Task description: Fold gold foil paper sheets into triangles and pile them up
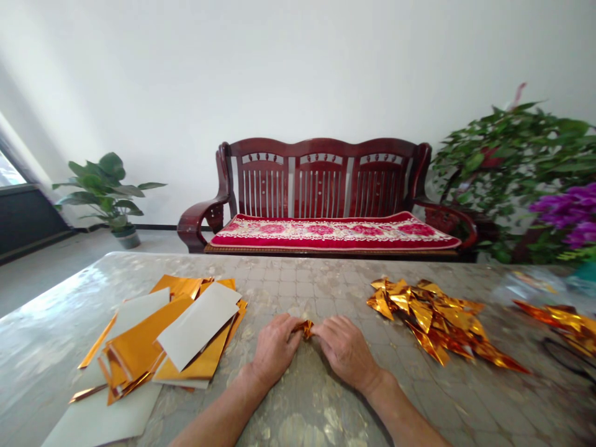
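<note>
Between my two hands, near the middle of the table, is a small piece of gold foil paper point(307, 329), partly folded and mostly covered by my fingers. My left hand point(278, 347) pinches its left end. On the other end, the fingers of my right hand point(345, 349) are closed. To the left lies a loose pile of flat gold foil sheets point(144, 338), some with the white back point(199, 324) facing up. On the right is a heap of folded, pointed gold foil pieces point(435, 313).
A patterned cover lies over the table point(298, 397). At the right edge are more gold foil pieces point(570, 323), a clear plastic bag point(531, 287), a dark looped object point(565, 357) and purple flowers point(570, 211). Beyond the table stands a wooden bench point(321, 180) with a red cushion.
</note>
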Demonstrator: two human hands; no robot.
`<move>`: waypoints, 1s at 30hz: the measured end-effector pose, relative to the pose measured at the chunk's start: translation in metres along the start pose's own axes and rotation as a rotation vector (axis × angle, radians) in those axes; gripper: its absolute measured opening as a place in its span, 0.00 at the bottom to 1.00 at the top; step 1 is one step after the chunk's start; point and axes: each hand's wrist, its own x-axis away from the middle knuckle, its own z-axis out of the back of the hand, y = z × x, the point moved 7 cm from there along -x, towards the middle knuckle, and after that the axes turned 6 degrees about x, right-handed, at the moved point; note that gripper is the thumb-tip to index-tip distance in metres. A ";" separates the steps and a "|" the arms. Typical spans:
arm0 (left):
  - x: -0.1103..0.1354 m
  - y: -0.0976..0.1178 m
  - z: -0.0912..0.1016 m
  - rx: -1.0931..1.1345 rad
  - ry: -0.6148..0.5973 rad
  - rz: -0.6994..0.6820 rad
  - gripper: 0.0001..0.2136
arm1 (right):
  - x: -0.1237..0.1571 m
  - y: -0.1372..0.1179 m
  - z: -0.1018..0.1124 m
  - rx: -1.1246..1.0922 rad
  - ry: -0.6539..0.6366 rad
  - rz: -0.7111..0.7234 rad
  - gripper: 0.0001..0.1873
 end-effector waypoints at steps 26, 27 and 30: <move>0.001 0.000 0.002 0.127 -0.027 -0.213 0.09 | 0.002 0.008 -0.001 -0.110 0.042 -0.050 0.07; 0.001 0.000 0.002 0.125 -0.023 -0.212 0.09 | 0.001 0.009 -0.001 -0.119 0.050 -0.054 0.07; 0.000 0.000 0.005 0.121 -0.012 -0.203 0.10 | 0.002 0.012 -0.002 -0.144 0.067 -0.071 0.06</move>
